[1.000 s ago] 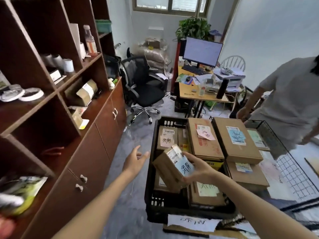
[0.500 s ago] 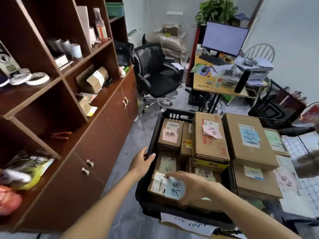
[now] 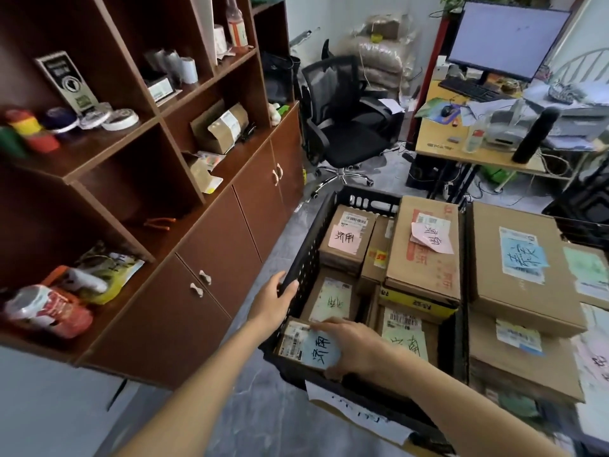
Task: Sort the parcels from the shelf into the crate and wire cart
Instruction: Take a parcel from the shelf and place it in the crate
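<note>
Cardboard parcel [image 3: 308, 344] now down in the black crate's [image 3: 304, 258] near-left corner, right hand [image 3: 354, 349] still gripping it, left hand [image 3: 275, 300] holding the rim, apparently seated, release next.

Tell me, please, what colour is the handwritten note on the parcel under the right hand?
Pale blue note with black handwriting, in the head view.
</note>
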A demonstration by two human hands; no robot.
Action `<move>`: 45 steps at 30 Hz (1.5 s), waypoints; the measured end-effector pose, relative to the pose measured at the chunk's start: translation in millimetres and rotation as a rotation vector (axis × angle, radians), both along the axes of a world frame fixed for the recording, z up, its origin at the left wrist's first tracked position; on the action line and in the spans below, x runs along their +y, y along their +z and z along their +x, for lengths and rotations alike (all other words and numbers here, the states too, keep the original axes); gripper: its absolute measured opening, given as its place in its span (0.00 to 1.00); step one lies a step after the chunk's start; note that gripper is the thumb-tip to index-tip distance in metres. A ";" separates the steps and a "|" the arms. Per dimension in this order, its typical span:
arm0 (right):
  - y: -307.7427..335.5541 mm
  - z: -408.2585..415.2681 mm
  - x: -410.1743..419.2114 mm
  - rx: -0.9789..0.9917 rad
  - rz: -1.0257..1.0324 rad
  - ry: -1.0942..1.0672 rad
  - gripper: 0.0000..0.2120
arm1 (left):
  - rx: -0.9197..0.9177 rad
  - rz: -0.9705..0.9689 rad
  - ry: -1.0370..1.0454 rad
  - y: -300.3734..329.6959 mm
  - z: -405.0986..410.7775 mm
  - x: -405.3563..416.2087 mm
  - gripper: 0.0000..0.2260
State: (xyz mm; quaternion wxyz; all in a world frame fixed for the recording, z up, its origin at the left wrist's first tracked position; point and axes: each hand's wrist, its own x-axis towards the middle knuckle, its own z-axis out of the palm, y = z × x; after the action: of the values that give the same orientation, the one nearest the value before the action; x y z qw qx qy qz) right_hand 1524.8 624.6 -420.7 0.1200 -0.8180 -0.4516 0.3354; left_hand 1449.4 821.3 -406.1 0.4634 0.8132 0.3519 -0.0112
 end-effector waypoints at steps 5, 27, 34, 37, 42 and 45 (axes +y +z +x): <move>-7.8 1.9 -1.4 0.027 0.051 -0.058 0.46 | -0.018 0.017 -0.006 2.0 2.3 1.8 0.26; -28.9 21.8 16.7 -0.304 -0.265 0.278 0.42 | -0.014 -0.018 -0.067 -21.8 -7.4 4.0 0.28; -46.5 6.5 27.1 -0.357 -0.287 0.275 0.36 | -0.010 -0.035 -0.051 -23.5 -8.1 4.0 0.28; -46.8 6.5 29.3 -0.372 -0.283 0.303 0.35 | -0.010 -0.045 -0.048 -23.8 -7.9 4.0 0.28; -37.8 19.0 22.1 -0.327 -0.226 0.240 0.36 | 0.007 -0.057 -0.068 -19.8 -8.0 4.5 0.29; -24.6 26.4 13.0 -0.298 -0.160 0.187 0.38 | 0.023 -0.034 -0.078 -12.9 -10.1 5.8 0.30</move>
State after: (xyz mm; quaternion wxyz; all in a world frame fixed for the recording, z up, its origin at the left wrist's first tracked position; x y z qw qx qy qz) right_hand 1551.2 637.6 -445.4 -0.0454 -0.8200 -0.5104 0.2551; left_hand 1439.3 827.1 -419.0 0.4724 0.8180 0.3250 -0.0445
